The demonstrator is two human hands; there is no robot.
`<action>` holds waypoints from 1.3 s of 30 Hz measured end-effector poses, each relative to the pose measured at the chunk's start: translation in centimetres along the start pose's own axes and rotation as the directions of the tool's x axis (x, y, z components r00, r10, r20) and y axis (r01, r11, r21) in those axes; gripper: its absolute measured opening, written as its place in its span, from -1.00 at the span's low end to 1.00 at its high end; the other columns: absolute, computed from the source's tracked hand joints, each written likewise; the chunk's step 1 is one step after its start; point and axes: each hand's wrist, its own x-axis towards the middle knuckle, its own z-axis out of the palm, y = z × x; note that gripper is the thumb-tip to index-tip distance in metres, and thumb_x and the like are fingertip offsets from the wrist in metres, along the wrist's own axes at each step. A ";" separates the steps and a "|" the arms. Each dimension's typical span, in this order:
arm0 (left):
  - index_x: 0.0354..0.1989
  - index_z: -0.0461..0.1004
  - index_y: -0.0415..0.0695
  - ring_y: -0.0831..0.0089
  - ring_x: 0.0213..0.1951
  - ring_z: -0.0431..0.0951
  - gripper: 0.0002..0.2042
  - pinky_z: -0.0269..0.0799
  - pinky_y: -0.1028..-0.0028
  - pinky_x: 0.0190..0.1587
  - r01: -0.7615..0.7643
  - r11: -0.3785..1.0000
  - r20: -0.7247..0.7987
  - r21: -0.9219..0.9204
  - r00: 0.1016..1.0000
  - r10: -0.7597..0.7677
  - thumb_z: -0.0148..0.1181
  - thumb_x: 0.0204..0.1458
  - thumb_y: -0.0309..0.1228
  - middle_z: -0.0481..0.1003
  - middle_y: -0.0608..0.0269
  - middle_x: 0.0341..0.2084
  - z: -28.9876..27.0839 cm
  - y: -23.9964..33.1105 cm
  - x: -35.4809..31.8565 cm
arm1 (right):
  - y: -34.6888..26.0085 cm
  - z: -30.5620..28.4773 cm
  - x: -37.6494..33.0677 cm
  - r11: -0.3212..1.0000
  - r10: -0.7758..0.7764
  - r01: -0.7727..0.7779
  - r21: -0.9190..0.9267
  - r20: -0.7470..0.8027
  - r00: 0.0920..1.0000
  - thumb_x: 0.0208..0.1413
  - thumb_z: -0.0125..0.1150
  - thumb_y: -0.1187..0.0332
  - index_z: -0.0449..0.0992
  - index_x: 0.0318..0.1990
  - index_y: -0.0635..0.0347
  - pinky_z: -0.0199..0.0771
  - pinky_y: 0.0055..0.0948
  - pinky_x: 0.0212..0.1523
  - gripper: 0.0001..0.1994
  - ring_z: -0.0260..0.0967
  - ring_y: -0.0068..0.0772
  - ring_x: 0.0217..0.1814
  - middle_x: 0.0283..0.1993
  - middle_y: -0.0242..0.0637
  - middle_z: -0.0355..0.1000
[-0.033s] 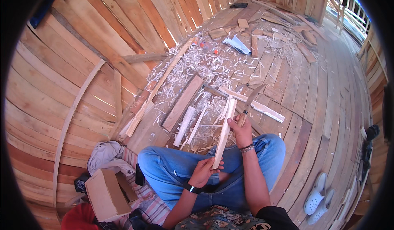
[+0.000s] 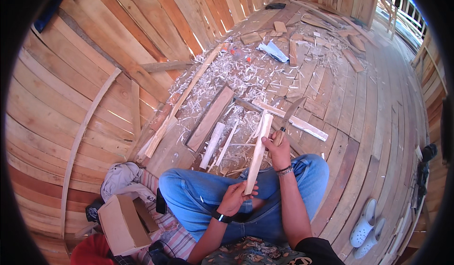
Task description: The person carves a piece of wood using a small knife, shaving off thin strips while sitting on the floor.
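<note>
I sit cross-legged in blue jeans point(image 2: 198, 194) on a plank floor. My left hand point(image 2: 235, 198) grips the lower end of a pale wooden stick point(image 2: 257, 158) that stands nearly upright over my lap. A thin shaving curls off the stick's top end. My right hand point(image 2: 279, 150) is beside the stick's upper part and holds a knife point(image 2: 289, 117) by its handle, with the blade pointing up and away from me. A dark watch is on my left wrist and a bead bracelet on my right.
Wood shavings point(image 2: 222, 76) and offcuts litter the floor ahead. A dark board point(image 2: 210, 118), pale strips point(image 2: 213, 144) and a long batten point(image 2: 302, 123) lie near my knees. A cardboard box point(image 2: 123, 225) and cloth point(image 2: 120, 177) sit at my left, white clogs point(image 2: 366, 227) at my right.
</note>
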 end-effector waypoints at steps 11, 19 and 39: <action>0.03 0.41 -0.32 0.37 -0.14 0.58 -0.69 0.48 0.48 -0.15 -0.017 0.999 0.020 -0.030 1.000 0.018 -0.02 0.26 -0.34 0.54 0.05 -0.13 -0.4 0.2 -0.2 | 0.5 0.0 0.3 1.000 -0.018 0.016 -0.013 -0.097 0.995 -0.09 0.41 0.53 0.28 -0.32 0.21 0.46 -0.56 -0.36 -0.67 0.42 -0.53 -0.33 -0.24 -0.21 0.44; 0.00 0.44 -0.35 0.37 -0.16 0.58 -0.72 0.49 0.50 -0.09 -0.044 0.998 0.066 0.047 0.997 0.041 0.03 0.23 -0.41 0.54 0.04 -0.15 -0.2 0.6 -0.5 | 1.2 -0.3 0.7 0.998 -0.056 0.060 0.030 -0.120 0.991 -0.05 0.33 0.62 0.22 -0.31 0.15 0.52 -0.55 -0.39 -0.67 0.46 -0.49 -0.32 -0.23 -0.20 0.44; -0.17 0.45 -0.33 0.49 -0.27 0.59 -0.83 0.48 0.53 -0.18 -0.132 0.906 -0.065 0.403 0.983 0.172 0.09 0.19 -0.45 0.58 0.17 -0.33 -0.4 -1.1 0.3 | 1.1 -0.3 0.5 0.998 -0.022 0.028 0.063 -0.081 0.996 -0.08 0.31 0.66 0.25 -0.28 0.19 0.61 -0.45 -0.31 -0.67 0.49 -0.42 -0.30 -0.29 -0.15 0.47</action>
